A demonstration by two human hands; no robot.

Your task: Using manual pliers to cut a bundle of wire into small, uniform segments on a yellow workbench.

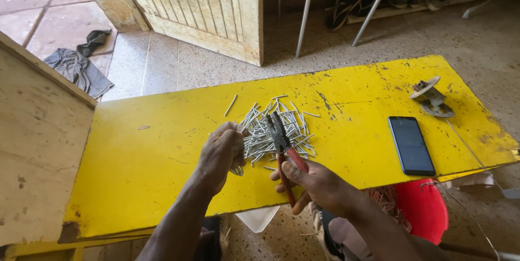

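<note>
Steel nails (276, 131), short, thin and silvery, are heaped loosely at the middle of the yellow board (141, 152). They are judged light, stiff and slippery, best pinched by the shank. A few are clenched in the left hand (221, 152) at the heap's near-left edge. Red-handled pliers (283, 147) are gripped by the right hand (314, 182), jaws lying shut over the heap.

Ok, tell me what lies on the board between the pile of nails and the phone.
Nothing: in the head view, bare yellow board separates the nails from the phone.
</note>
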